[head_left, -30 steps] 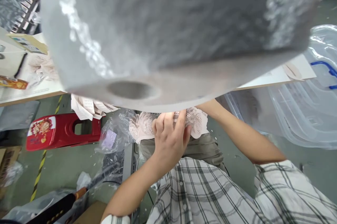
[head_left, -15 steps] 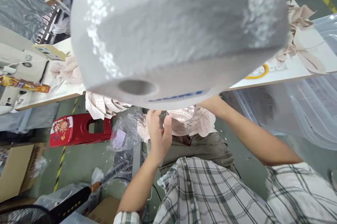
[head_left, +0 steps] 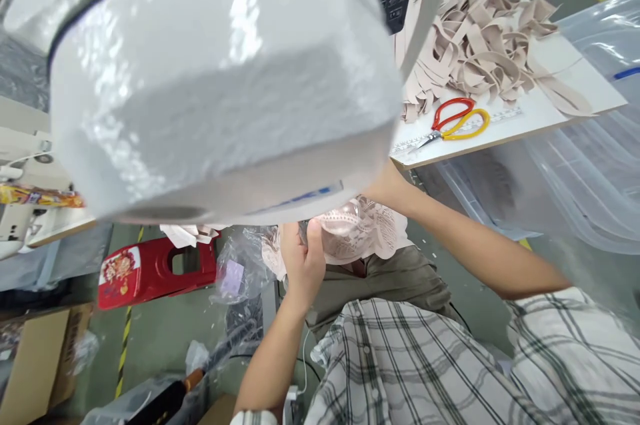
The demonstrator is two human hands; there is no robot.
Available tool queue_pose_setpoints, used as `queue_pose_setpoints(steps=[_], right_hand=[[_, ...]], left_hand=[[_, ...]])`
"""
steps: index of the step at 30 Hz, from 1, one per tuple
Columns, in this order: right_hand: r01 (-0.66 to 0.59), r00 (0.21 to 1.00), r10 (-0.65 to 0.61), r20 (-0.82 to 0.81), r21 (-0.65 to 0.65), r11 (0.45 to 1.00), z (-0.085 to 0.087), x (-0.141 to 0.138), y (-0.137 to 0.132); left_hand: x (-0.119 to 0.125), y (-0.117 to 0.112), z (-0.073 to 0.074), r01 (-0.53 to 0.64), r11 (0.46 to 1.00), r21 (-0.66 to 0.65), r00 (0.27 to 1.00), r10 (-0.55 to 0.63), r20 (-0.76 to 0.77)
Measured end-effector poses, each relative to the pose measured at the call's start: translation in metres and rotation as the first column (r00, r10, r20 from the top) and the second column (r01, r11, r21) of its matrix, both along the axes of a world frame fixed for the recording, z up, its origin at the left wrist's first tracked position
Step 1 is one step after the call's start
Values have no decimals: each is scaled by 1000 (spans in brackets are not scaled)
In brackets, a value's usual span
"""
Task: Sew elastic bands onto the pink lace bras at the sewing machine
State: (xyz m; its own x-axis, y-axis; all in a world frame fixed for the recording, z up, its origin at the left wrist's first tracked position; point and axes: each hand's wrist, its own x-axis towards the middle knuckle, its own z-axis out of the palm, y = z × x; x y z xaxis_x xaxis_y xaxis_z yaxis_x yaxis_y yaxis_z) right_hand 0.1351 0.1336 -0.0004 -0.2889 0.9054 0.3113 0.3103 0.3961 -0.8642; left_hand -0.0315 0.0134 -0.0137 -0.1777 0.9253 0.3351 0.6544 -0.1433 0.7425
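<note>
A pale pink lace bra (head_left: 350, 238) with a scalloped edge and a smooth cup lies over my lap, below the white sewing machine head (head_left: 225, 105). My left hand (head_left: 304, 262) grips its left part, the thumb raised along the fabric and the fingertips partly behind the machine's lower edge. At the bra's right end is my right hand (head_left: 387, 184); the machine head covers its fingers, so their hold is hidden. The needle area is also out of sight behind the machine head.
Red-and-yellow thread snips (head_left: 443, 132) lie on a clear ruler (head_left: 505, 115) at the right tabletop. Beige fabric strips (head_left: 480, 45) are heaped behind them. Clear plastic bins (head_left: 585, 178) stand at right. A red stool (head_left: 155, 272) and a plastic bag (head_left: 240, 265) are at lower left.
My view has shifted, so the machine head sits further left and the snips and strips show more fully. My left thumb has come closer to the bra.
</note>
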Motion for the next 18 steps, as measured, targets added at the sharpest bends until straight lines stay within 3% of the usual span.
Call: queue_pose_setpoints(steps=[4, 10, 15, 17, 18], right_hand=[[-14, 1000, 14, -11, 12, 1000, -2, 2, 3], [-16, 999, 16, -40, 19, 1000, -3, 4, 5], [4, 997, -5, -73, -13, 1000, -1, 1, 5], [4, 995, -7, -96, -31, 1000, 0, 3, 2], [0, 994, -4, -112, -42, 999, 2, 5, -1]], left_hand=[[2, 2, -1, -9, 1000, -21, 998, 11, 69], [13, 13, -1, 142, 990, 14, 944, -139, 301], [10, 26, 6, 146, 966, -215, 960, -85, 268], [7, 26, 10, 204, 910, -362, 938, -75, 339], [6, 24, 12, 266, 849, -457, 909, -63, 412]])
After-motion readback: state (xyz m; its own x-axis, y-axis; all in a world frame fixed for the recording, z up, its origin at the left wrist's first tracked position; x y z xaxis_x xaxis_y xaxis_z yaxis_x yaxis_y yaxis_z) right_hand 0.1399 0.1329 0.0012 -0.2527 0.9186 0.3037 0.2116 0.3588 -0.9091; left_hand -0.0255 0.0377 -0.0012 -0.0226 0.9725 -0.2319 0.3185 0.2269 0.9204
